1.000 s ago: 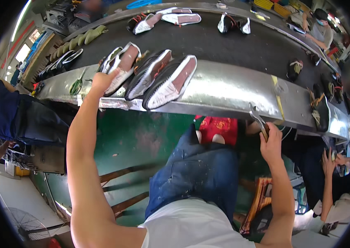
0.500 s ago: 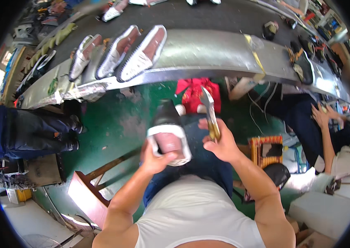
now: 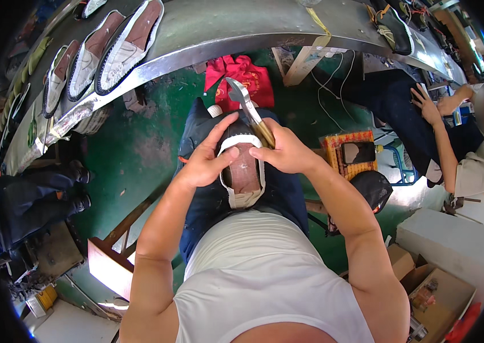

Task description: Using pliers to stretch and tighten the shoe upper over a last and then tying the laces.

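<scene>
Since half a second ago we have drawn the shoe (image 3: pixel 243 171) closer onto our lap, sole up, and the tool now stands over its toe. Our left hand (image 3: pixel 207 162) grips the shoe's side; our right hand (image 3: pixel 285 152) is closed around one metal pincer tool (image 3: pixel 249 111) and touches the rim. Three more shoes (image 3: pixel 102 54) lie sole up along the near edge of the metal counter (image 3: pixel 265 28). Below is green floor (image 3: pixel 133 148); another person (image 3: pixel 459 148) sits at right.
</scene>
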A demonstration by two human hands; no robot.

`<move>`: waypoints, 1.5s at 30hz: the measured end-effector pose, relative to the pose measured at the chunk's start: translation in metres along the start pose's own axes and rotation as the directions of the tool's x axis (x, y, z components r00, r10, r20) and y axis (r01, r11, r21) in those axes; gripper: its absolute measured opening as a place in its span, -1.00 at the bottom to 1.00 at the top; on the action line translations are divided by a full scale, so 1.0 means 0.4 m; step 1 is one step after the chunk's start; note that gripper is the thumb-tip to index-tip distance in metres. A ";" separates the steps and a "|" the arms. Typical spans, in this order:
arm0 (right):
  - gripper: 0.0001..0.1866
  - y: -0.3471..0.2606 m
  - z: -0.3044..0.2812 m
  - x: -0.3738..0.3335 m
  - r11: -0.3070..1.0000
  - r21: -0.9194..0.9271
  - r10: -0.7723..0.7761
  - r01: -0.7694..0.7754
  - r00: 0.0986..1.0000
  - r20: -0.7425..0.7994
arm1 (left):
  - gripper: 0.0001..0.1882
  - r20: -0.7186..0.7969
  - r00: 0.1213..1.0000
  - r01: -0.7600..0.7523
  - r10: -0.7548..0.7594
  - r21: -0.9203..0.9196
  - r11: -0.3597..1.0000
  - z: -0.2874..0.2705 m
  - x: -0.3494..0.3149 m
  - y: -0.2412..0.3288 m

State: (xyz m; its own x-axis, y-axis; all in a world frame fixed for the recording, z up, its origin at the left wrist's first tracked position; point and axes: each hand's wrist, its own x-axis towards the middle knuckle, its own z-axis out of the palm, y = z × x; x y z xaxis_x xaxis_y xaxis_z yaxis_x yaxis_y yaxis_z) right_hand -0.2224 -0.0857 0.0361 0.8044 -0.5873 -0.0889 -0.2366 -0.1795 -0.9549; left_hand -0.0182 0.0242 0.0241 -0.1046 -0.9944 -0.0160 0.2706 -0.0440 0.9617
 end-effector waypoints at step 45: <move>-0.79 -0.016 0.092 -0.102 0.890 -0.447 0.062 -0.086 0.996 -0.068 | -0.57 -0.351 0.934 0.028 0.068 0.262 0.965 -0.116 -0.014 -0.106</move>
State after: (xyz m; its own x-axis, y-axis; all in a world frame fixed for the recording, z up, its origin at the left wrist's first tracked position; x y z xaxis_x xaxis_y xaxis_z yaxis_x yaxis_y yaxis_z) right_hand -0.2339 -0.0315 0.0354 0.7495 -0.6495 -0.1280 -0.5231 -0.4626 -0.7158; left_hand 0.0152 0.0274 -0.0294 0.2562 -0.9656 -0.0452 0.0070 -0.0449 0.9990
